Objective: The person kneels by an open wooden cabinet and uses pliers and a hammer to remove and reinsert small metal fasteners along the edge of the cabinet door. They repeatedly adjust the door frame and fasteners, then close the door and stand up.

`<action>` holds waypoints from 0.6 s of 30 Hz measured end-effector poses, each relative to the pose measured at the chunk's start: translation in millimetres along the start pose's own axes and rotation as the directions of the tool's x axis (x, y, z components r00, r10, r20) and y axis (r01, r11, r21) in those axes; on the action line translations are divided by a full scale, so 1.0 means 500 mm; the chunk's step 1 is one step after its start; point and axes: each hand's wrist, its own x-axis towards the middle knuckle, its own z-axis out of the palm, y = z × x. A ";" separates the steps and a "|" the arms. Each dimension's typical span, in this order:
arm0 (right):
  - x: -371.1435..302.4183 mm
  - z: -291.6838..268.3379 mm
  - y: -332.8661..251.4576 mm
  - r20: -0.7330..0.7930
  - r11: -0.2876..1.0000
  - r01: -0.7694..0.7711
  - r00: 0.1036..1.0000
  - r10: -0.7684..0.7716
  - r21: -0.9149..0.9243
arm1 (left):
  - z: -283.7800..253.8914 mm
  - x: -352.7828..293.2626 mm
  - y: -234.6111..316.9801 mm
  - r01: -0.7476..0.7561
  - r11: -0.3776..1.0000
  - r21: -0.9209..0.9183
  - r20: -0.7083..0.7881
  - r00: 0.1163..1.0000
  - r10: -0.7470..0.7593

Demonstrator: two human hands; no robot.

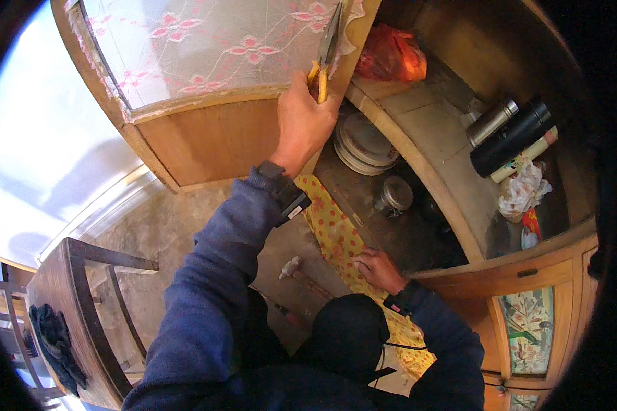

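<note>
Raised at the door's edge, my left hand [305,118] grips yellow-handled shears [324,68]. Their long grey blades point up along the wooden cabinet door [212,147], whose upper panel is covered by a white sheet with pink flowers [250,49]. The sheet's border looks ragged near the blades. My right hand [380,269] is lower down, fingers curled at the cabinet's lower front edge, over a yellow dotted sheet [329,226]. Whether it pinches anything is hidden.
Inside the cabinet are stacked plates [365,145], a lidded jar [395,194], a red plastic bag [394,58], a black flask [507,140] and a steel flask [492,123]. A hammer [301,275] lies on the floor before my knees. A wooden stool [65,291] stands left.
</note>
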 end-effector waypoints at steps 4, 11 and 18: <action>-0.001 -0.004 -0.005 -0.007 0.999 -0.025 1.000 0.025 0.029 | 0.000 0.000 -0.001 0.018 1.000 0.000 0.008 1.000 -0.018; 0.009 0.010 -0.001 0.003 1.000 0.007 1.000 -0.007 0.000 | 0.002 0.005 -0.008 0.007 1.000 -0.015 0.006 1.000 -0.007; 0.006 0.026 0.008 0.045 0.999 -0.018 0.999 0.020 -0.045 | 0.001 0.005 -0.009 -0.017 1.000 0.005 0.005 1.000 0.017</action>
